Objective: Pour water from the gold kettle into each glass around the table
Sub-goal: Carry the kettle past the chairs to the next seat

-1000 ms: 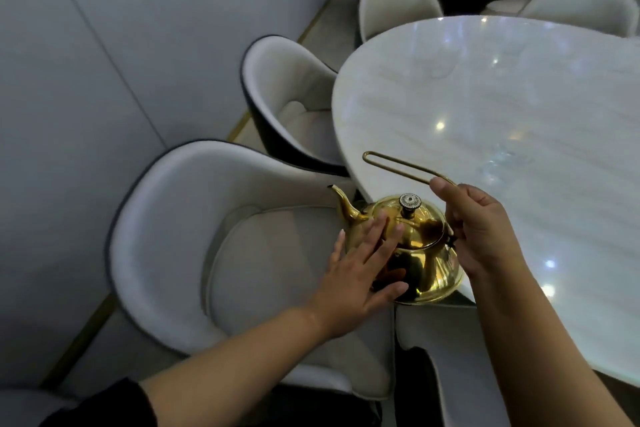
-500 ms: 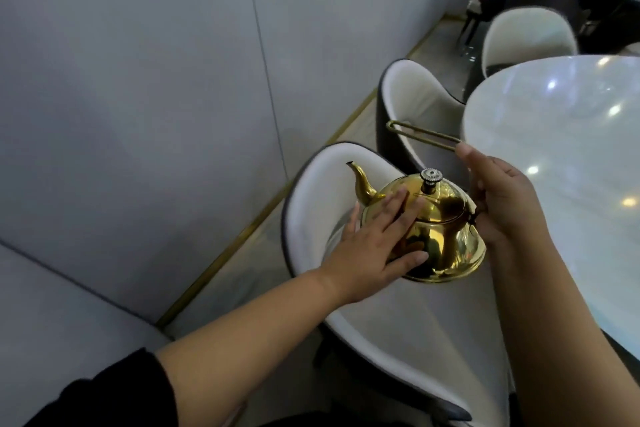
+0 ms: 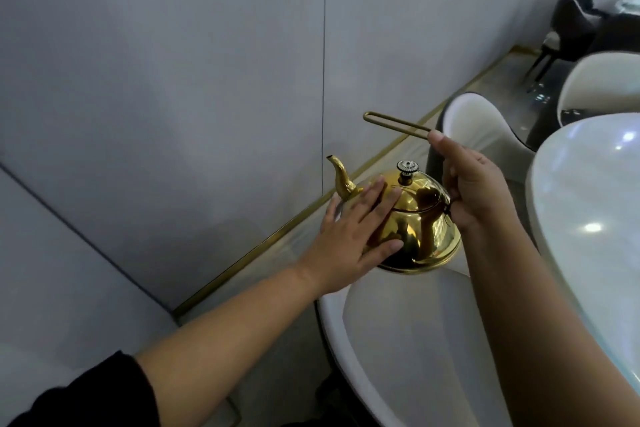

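Beside the grey wall [image 3: 173, 80], with only the left rim of the pale marble table [image 3: 585, 218] showing at the right edge, the gold kettle [image 3: 424, 232] hangs in the air above the seat of a white chair [image 3: 398, 340], clear of the tabletop and touching neither. No glass is in view, so I judge this to be carrying between pours, not pouring. The main danger is a spill in the wrong place: the kettle sits nearly level, but its spout faces the wall, away from the table, so any forward tip now would send water onto the chair or the floor. A second danger is the polished, rounded body, where a flat palm has little to hold; if it slides, the weight swings on the thin handle alone. If the water is hot, that palm would also be at risk, though nothing here shows the temperature. The left hand [image 3: 353, 236] lies flat on the near side of the kettle, fingers straight and spread, pressing without gripping. The right hand [image 3: 476, 191] is curled round the base of the wire loop handle [image 3: 394, 121] at the kettle's back, thumb stretched along it. The curved spout [image 3: 341, 178] rises just past the left fingertips, and the small knob [image 3: 407, 167] stands on the lid, untouched.
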Tool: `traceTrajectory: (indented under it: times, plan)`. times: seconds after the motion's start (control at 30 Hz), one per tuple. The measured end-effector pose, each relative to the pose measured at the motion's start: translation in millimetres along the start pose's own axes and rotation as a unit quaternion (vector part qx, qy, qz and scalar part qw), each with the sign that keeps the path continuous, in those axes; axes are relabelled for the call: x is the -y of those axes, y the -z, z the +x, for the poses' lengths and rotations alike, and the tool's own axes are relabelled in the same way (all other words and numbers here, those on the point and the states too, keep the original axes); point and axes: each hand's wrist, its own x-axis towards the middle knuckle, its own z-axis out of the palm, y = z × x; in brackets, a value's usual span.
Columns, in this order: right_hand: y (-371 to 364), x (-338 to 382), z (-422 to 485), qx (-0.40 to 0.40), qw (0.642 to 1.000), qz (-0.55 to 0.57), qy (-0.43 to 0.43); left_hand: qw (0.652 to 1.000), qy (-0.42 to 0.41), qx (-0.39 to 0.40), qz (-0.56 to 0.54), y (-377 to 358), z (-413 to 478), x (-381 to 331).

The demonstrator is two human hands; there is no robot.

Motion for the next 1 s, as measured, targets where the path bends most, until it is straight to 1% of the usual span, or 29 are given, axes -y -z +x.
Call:
traceTrajectory:
  times: [0.17, 0.4, 0.53, 0.77, 0.87, 1.0]
  plan:
    - [-14, -6, 46, 0.016, 1.0, 0.007, -0.005, 0.999, 0.031, -0.003, 0.017, 5, 29, 25]
    - [-40, -16, 107, -0.002, 1.0, 0.021, 0.011, 0.999, 0.017, -0.021, 0.028, 14, 77, 74]
    - [-54, -26, 144, -0.032, 0.999, 0.024, 0.029, 0.999, 0.003, -0.01, 0.042, 17, 105, 110]
    - [-75, -48, 198, -0.09, 0.993, 0.05, 0.055, 0.997, -0.045, 0.034, 0.06, 23, 163, 176]
    - [-80, -55, 216, -0.104, 0.992, 0.044, 0.06, 0.996, -0.055, 0.053, 0.046, 19, 182, 195]
    - [-78, -69, 235, -0.131, 0.989, 0.05, 0.055, 0.996, -0.054, 0.058, 0.034, 6, 199, 207]
